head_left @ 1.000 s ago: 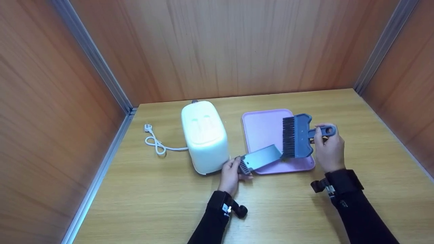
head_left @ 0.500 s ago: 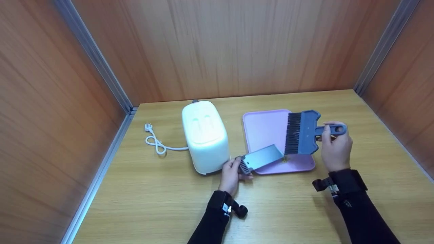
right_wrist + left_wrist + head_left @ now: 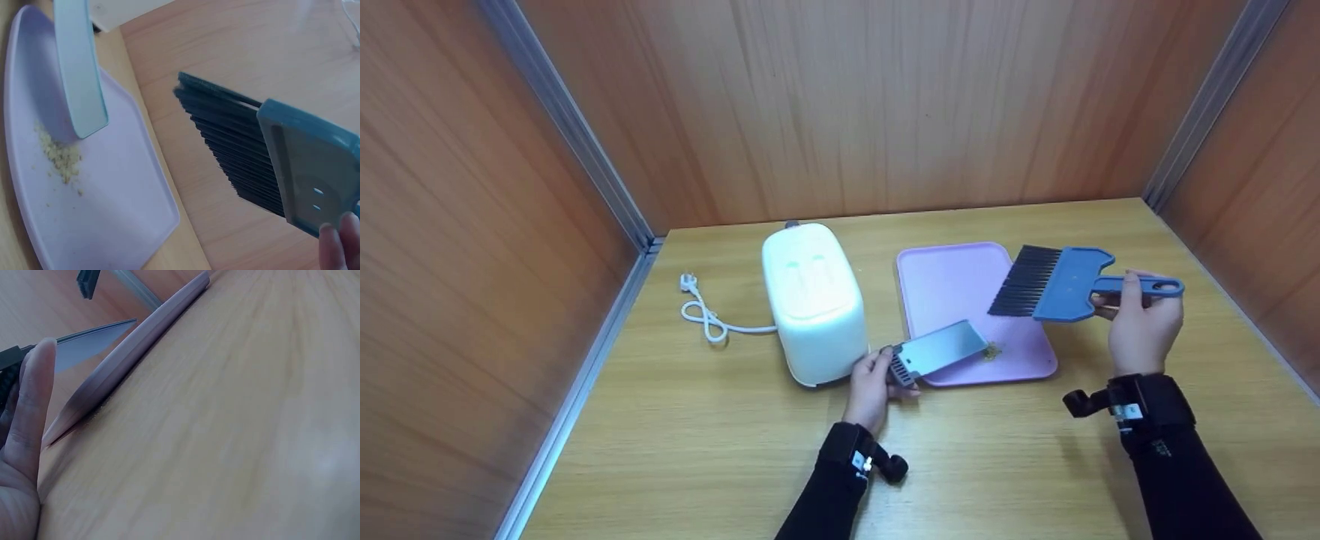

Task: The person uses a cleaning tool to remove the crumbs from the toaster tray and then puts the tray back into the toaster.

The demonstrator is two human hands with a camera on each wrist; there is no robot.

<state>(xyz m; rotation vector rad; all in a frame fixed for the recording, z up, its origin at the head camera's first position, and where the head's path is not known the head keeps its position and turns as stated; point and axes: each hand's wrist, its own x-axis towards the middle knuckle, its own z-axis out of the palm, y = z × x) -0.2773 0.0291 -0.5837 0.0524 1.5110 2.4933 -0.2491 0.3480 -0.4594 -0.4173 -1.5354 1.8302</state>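
In the head view my left hand (image 3: pixel 872 386) grips the dark slotted end of a flat metal crumb tray (image 3: pixel 941 349). The crumb tray slants over the near part of a purple tray (image 3: pixel 949 281), its free end beside a small heap of crumbs (image 3: pixel 61 157). My right hand (image 3: pixel 1144 330) holds a blue brush (image 3: pixel 1072 285) by its handle. Its dark bristles (image 3: pixel 236 146) are raised above the purple tray's right side, apart from crumbs and metal. In the left wrist view, fingers hide part of the crumb tray's gripped end.
A white toaster (image 3: pixel 817 315) stands left of the purple tray, close to my left hand. Its white cord and plug (image 3: pixel 709 319) lie on the table to its left. Wooden panels (image 3: pixel 885 105) enclose the table at the back and both sides.
My right hand has drawn the brush rightwards, away from the crumb tray's end, and the bristles now tilt. The crumbs have come into view. My left hand and the crumb tray have stayed put.
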